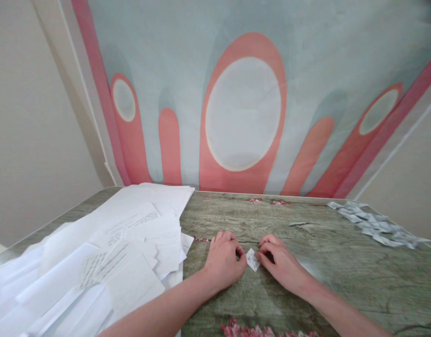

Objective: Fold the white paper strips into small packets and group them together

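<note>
A small white folded paper piece (252, 260), diamond-shaped with faint print, is between my two hands just above the wood-patterned tabletop. My left hand (224, 257) pinches its left corner between thumb and curled fingers. On the opposite side, my right hand (280, 262) grips the right corner the same way. The fingers partly cover the paper's edges, and its underside is hidden.
Loose white paper sheets (131, 224), some printed, are heaped over the table's left side. Several folded paper pieces (380, 224) lie in rows at the far right. Behind the wood-patterned table (218, 213) hangs a grey-green and coral patterned cloth (306, 61).
</note>
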{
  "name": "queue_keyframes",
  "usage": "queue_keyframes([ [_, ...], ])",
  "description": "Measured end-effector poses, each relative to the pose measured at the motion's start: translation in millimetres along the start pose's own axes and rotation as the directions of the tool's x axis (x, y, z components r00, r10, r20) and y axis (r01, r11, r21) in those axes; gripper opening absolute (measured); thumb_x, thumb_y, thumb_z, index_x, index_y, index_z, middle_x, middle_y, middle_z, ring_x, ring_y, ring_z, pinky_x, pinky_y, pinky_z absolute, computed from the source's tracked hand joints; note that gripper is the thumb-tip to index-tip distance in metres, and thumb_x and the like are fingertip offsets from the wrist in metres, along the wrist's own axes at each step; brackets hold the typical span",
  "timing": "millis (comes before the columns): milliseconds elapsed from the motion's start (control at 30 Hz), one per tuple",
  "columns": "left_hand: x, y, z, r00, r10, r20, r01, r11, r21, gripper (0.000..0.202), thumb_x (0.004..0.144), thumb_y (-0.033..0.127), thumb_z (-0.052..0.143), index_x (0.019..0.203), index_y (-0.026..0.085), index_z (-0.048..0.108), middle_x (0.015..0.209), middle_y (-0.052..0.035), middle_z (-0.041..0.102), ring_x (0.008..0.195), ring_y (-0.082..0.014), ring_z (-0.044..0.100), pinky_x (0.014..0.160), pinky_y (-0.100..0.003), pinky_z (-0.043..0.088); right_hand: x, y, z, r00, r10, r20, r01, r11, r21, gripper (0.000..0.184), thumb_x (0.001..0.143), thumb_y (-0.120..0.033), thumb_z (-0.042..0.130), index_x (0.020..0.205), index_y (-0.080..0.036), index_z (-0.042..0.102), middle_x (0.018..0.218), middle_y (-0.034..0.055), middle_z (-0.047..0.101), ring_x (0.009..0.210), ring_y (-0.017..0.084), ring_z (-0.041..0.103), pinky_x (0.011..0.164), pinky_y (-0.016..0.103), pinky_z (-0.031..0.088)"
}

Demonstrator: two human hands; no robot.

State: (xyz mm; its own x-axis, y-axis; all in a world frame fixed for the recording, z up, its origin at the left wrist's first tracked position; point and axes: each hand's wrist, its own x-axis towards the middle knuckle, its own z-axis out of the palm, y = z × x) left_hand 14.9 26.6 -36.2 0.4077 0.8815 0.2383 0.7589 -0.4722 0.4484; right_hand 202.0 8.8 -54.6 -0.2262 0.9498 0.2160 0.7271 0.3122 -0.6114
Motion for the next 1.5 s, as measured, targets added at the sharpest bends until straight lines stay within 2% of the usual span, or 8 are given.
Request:
queue_keyframes([
  [400, -2.2, 3.8, -4.8, 0.999, 0.000, 0.043, -0.002, 0.998, 0.068, 0.005, 0.077, 0.023, 0.054, 0.078, 0.020, 0.056, 0.092, -0.0044, 0.051, 0.093, -0.0233, 0.044, 0.080, -0.038, 0.036, 1.1, 0.2, -0.1, 0.999, -0.032, -0.006, 0.032, 0.999, -0.035, 0.014, 0.081, -0.018, 0.050, 0.068, -0.021, 0.045, 0.082, 0.0027, 0.051, 0.080, 0.018, 0.050, 0.072, 0.033, 0.042],
  [500, -3.3, 4.9, -6.4, 0.998, 0.002, 0.062, -0.005, 0.999, 0.045, 0.016, 0.076, 0.023, 0.055, 0.092, 0.022, 0.056, 0.098, -0.0045, 0.051, 0.097, -0.0240, 0.044, 0.082, -0.039, 0.036, 1.0, 1.4, 0.6, 0.999, -0.031, -0.005, 0.031, 0.999, -0.043, 0.012, 0.082, -0.018, 0.050, 0.071, -0.021, 0.047, 0.082, 0.0026, 0.050, 0.080, 0.019, 0.050, 0.072, 0.033, 0.042],
  [633, -6.5, 7.5, -11.5, 0.993, 0.088, 0.084, -0.092, 0.995, 0.044, 0.029, 0.080, 0.019, 0.051, 0.108, 0.028, 0.054, 0.106, -0.0042, 0.050, 0.102, -0.0234, 0.042, 0.086, -0.038, 0.034, 0.3, 2.6, 2.0, 0.999, -0.037, -0.008, 0.037, 0.998, -0.043, 0.010, 0.082, -0.019, 0.051, 0.073, -0.021, 0.048, 0.083, 0.0027, 0.050, 0.080, 0.019, 0.050, 0.072, 0.033, 0.042],
  [833, -7.1, 5.6, -27.8, 0.944, 0.282, 0.173, -0.298, 0.952, 0.076, 0.027, 0.083, 0.020, 0.052, 0.108, 0.029, 0.058, 0.112, -0.0036, 0.052, 0.109, -0.0242, 0.039, 0.092, -0.040, 0.031, -1.0, 1.5, 2.6, 0.998, -0.049, -0.024, 0.048, 0.998, -0.045, 0.009, 0.083, -0.020, 0.051, 0.074, -0.021, 0.049, 0.083, 0.0033, 0.050, 0.081, 0.020, 0.049, 0.073, 0.034, 0.042],
  [933, -3.3, 1.1, -34.6, 0.920, 0.336, 0.201, -0.360, 0.928, 0.096, 0.026, 0.082, 0.021, 0.056, 0.106, 0.029, 0.060, 0.112, -0.0025, 0.054, 0.110, -0.0242, 0.039, 0.093, -0.039, 0.030, -1.8, 2.0, 3.6, 0.998, -0.056, -0.033, 0.055, 0.997, -0.050, 0.009, 0.083, -0.021, 0.050, 0.075, -0.021, 0.050, 0.083, 0.0038, 0.051, 0.081, 0.020, 0.050, 0.071, 0.035, 0.043],
  [1200, 0.5, -3.1, -31.2, 0.905, 0.389, 0.174, -0.410, 0.905, 0.109, 0.010, 0.082, 0.021, 0.060, 0.089, 0.025, 0.066, 0.104, -0.0017, 0.059, 0.107, -0.0222, 0.043, 0.092, -0.037, 0.030, -4.4, 5.4, 7.8, 0.993, -0.083, -0.085, 0.078, 0.995, -0.067, 0.007, 0.083, -0.021, 0.050, 0.076, -0.021, 0.050, 0.084, 0.0046, 0.053, 0.082, 0.021, 0.051, 0.071, 0.036, 0.044],
  [1500, -2.8, 0.6, -26.5, 0.894, 0.417, 0.165, -0.440, 0.887, 0.142, 0.011, 0.084, 0.016, 0.055, 0.079, 0.020, 0.065, 0.096, -0.0030, 0.061, 0.100, -0.0199, 0.047, 0.089, -0.035, 0.032, -9.2, -1.0, 6.3, 0.989, -0.108, -0.100, 0.104, 0.994, -0.045, 0.007, 0.085, -0.021, 0.048, 0.078, -0.022, 0.050, 0.088, 0.0056, 0.053, 0.085, 0.022, 0.050, 0.074, 0.038, 0.044],
])
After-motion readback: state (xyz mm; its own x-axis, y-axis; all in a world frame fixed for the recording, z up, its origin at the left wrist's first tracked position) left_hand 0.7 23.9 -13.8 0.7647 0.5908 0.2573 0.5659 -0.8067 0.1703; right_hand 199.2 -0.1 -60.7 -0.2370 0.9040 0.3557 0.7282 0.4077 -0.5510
